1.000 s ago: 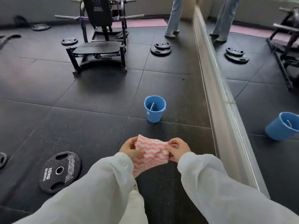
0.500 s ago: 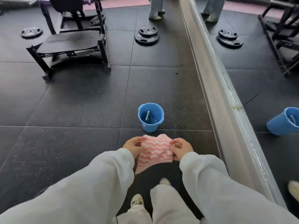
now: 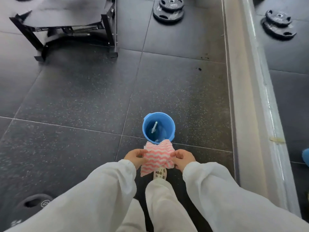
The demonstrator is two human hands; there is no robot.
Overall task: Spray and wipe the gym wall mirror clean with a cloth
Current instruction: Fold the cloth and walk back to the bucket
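The cloth (image 3: 158, 156) hides the bucket's (image 3: 168, 118) near rim. A weight plate (image 3: 33, 204) sits half behind the left sleeve. The bench frame (image 3: 66, 22) runs off the top edge.

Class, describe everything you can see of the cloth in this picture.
The cloth is a soft rag with wavy pink and white stripes and slightly fuzzy edges. It looks thin and limp, crumpled rather than flat. The left hand pinches its left edge and the right hand its right edge, holding it spread in the air before the person. Its top edge overlaps the near rim of the blue bucket in the picture; whether they touch cannot be told.
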